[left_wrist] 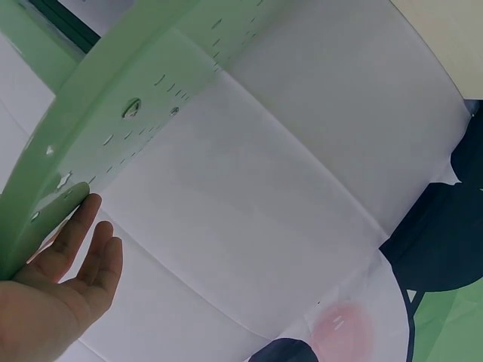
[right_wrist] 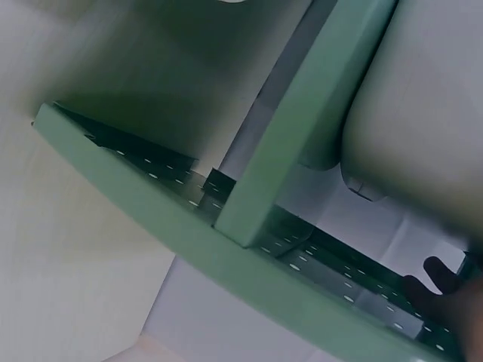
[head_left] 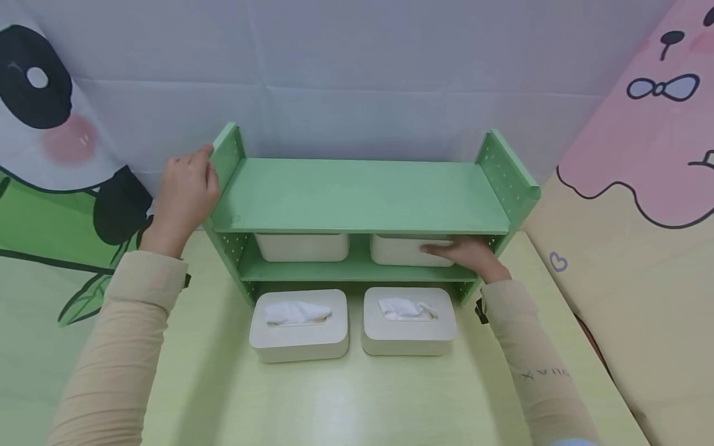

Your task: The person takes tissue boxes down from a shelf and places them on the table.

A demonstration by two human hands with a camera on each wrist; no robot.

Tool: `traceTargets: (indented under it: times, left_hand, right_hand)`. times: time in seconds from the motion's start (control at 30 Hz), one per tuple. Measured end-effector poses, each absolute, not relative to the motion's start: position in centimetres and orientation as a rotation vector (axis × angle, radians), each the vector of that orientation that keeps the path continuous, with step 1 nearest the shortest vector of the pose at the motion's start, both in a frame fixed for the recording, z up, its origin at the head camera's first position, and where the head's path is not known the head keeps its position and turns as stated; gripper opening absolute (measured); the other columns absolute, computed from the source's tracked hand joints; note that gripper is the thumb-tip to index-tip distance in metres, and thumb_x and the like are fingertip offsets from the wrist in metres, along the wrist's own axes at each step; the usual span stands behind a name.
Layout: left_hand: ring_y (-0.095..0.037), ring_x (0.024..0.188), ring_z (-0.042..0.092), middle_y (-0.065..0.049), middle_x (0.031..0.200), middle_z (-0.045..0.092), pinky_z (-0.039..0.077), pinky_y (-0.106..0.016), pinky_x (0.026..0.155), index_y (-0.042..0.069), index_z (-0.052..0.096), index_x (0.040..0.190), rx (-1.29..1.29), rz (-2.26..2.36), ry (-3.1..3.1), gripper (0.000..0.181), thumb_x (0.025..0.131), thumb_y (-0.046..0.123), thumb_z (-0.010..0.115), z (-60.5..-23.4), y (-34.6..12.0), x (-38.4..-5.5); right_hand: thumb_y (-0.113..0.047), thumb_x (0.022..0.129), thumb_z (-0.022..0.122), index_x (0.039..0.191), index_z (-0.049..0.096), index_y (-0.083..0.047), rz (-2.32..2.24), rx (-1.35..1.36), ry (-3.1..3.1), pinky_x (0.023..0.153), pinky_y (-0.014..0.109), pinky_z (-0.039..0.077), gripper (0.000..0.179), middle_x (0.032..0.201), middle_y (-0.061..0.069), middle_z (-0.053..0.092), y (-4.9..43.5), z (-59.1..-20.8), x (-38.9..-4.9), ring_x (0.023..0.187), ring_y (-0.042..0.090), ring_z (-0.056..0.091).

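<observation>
Head view: we see a green shelf (head_left: pixel 357 195) standing on a pale table (head_left: pixel 340 406), before a light cloth backdrop (head_left: pixel 346 68). The left hand (head_left: pixel 186 195) touches the upper part of the left side panel (head_left: pixel 224 155). The right hand (head_left: pixel 474 254) holds the right white bin (head_left: pixel 398 249), its thumb across the front and its fingers partly hidden at the right end. This bin lies between the upper and lower boards, beside and apart from the left white bin (head_left: pixel 301 248). Just before the shelf we note a left tissue box (head_left: pixel 295 341) and a right tissue box (head_left: pixel 409 339), tissue showing at each slot.

Left wrist view: we observe loosely extended fingers (left_wrist: pixel 109 264), a fingertip against the panel; nothing is clasped.

Right wrist view: we find blurred fingertips between the bin and the right side panel (right_wrist: pixel 189 253); the thumb is hidden.
</observation>
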State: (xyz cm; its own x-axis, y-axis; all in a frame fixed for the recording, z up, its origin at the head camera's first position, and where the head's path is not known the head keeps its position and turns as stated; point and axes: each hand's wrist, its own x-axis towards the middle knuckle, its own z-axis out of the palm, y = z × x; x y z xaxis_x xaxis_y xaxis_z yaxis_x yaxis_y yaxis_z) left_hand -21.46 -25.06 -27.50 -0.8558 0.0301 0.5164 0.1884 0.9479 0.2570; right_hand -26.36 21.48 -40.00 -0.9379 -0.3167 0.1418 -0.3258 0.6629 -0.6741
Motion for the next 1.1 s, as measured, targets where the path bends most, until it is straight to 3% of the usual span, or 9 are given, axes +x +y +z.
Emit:
traceTargets:
  times: [0.23,0.47,0.73,1.1]
  left_hand:
    - [-0.05,0.11,0.047,-0.034,0.124,0.049,0.031,-0.055,0.098,-0.01,0.04,0.132,-0.154,-0.426,-2.582,0.044,0.096,0.011,0.027,-27.5,-24.9,-21.5]
    - [-0.05,0.108,0.048,-0.034,0.122,0.051,0.032,-0.055,0.097,-0.01,0.04,0.132,-0.151,-0.424,-2.577,0.044,0.096,0.011,0.027,-27.4,-25.0,-21.3]
    - [-0.049,0.107,0.049,-0.034,0.12,0.052,0.033,-0.055,0.096,-0.01,0.042,0.131,-0.15,-0.409,-2.564,0.043,0.096,0.011,0.028,-27.5,-25.2,-21.4]
    - [-0.05,0.109,0.047,-0.033,0.122,0.051,0.032,-0.056,0.097,-0.009,0.04,0.132,-0.151,-0.425,-2.576,0.044,0.096,0.011,0.028,-27.5,-25.0,-21.5]
  right_hand:
    - [-0.028,0.073,0.077,0.134,0.03,-0.014,1.428,0.605,-2.849,0.111,0.044,0.023,0.079,0.131,0.005,0.036,20.7,-37.6,-25.5,0.123,0.019,0.032]
    - [-0.02,0.077,0.072,0.133,0.028,-0.012,1.436,0.607,-2.897,0.11,0.042,0.022,0.073,0.129,0.007,0.035,20.2,-36.3,-24.7,0.121,0.021,0.031]
    - [-0.048,0.066,0.077,0.137,0.023,-0.022,1.208,0.627,-2.916,0.112,0.043,0.02,0.093,0.133,-0.001,0.03,21.0,-39.2,-26.5,0.126,0.015,0.026]
    - [-0.045,0.067,0.077,0.14,0.016,-0.017,1.304,0.575,-2.982,0.113,0.046,0.016,0.099,0.138,0.003,0.026,21.4,-39.1,-26.5,0.129,0.019,0.023]
